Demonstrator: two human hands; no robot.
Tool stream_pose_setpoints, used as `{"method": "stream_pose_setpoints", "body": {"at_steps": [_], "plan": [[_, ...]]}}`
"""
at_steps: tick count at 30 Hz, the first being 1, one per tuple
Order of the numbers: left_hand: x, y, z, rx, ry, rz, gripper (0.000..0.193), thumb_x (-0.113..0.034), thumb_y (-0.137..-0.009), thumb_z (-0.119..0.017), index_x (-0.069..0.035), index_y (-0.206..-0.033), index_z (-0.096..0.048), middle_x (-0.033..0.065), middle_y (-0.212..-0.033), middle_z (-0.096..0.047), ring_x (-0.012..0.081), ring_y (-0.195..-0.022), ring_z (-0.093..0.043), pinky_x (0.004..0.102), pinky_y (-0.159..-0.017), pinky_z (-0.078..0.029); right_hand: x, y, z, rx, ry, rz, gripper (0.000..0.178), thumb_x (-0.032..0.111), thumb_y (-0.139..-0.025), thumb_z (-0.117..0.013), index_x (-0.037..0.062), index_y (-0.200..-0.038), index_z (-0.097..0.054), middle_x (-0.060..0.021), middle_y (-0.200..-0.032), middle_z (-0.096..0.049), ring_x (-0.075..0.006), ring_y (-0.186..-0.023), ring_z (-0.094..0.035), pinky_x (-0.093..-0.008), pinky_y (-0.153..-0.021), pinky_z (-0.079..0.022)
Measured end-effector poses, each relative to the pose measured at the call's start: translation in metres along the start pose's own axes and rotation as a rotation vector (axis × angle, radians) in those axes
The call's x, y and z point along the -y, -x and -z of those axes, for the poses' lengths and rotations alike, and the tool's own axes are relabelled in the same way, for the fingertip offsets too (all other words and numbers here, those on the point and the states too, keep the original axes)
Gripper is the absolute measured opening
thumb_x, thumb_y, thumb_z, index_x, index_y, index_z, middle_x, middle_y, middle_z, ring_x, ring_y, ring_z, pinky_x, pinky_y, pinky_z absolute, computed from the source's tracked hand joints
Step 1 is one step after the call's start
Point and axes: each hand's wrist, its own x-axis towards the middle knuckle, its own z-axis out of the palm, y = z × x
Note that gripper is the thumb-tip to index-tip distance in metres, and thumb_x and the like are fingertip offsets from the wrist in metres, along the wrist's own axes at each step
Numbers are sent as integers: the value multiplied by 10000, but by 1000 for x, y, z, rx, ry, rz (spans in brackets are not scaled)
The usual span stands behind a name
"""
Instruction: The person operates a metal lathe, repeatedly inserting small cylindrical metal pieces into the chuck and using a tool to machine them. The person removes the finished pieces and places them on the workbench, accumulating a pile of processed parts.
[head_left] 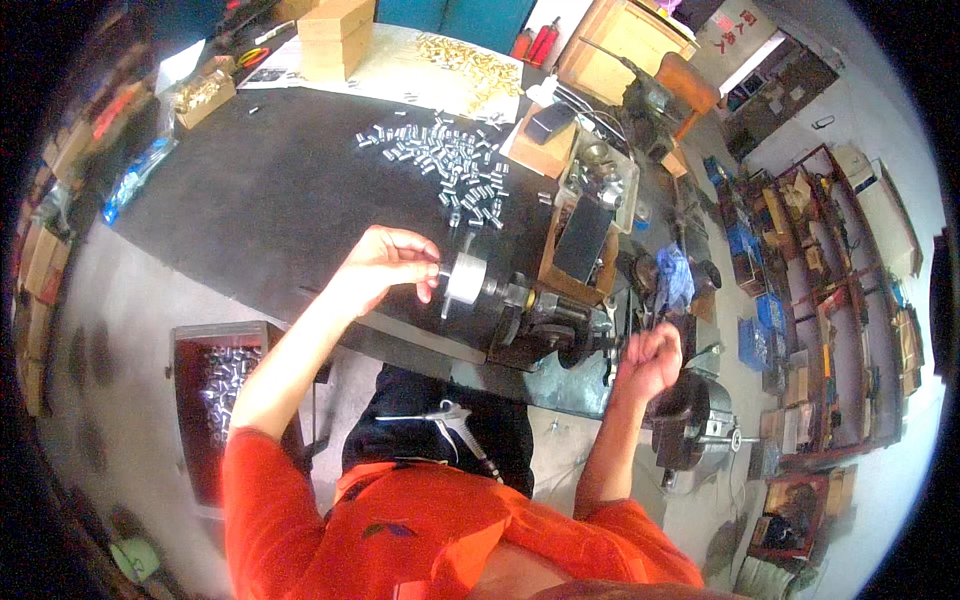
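My left hand [385, 268] pinches a small metal piece [443, 270] at the left end of a silver cylindrical chuck [466, 277]. Fingers hide most of that piece. The chuck sits on a dark bench fixture [545, 318] with a round handwheel-like part, at the table's near edge. Beyond the fixture's right end, my right hand [652, 358] is closed in a fist; what it grips is hidden. Farther back on the dark tabletop lies a loose heap of small silver metal sleeves [450, 160].
Brass-coloured parts [470, 70] lie on white paper at the back, beside a cardboard box [335, 38]. A red bin [200, 400] of metal parts stands low at left. An air blow gun [440, 420] lies at my lap. A bench vise [690, 415] is at right.
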Motion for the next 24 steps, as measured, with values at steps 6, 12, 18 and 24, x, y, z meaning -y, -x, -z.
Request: {"method": "stream_pose_setpoints", "body": {"at_steps": [6,12,18,24], "plan": [[3,0,2,-6,-9,14,163,-19,-719,-622,69,-839,-556,133,-688,-587,180,-556,-586,261,-524,-489,-11,49,38,-141,80,-288,195,198,-820,-447,21,-758,-499,27,-470,-304,-55,-372,-242,-207,-323,-196],[-3,13,3,-81,-182,-15,122,-31,-720,-621,45,-800,-569,108,-667,-585,163,-562,-582,255,-524,-477,-56,39,55,-255,67,-402,172,175,-793,-459,23,-749,-527,20,-490,-368,-77,-369,-276,-221,-332,-231],[-21,103,39,-268,-580,180,149,-118,-697,-601,20,-654,-568,79,-588,-556,141,-530,-536,252,-503,-412,-55,42,55,-250,84,-368,163,178,-772,-469,31,-748,-536,33,-494,-357,-72,-371,-290,-209,-331,-246],[5,242,106,-609,-942,534,92,-70,-645,-563,1,-586,-569,85,-536,-567,187,-483,-535,271,-501,-406,-50,40,53,-182,60,-423,288,308,-761,-543,24,-720,-527,26,-484,-349,-67,-371,-292,-202,-330,-242]]}}
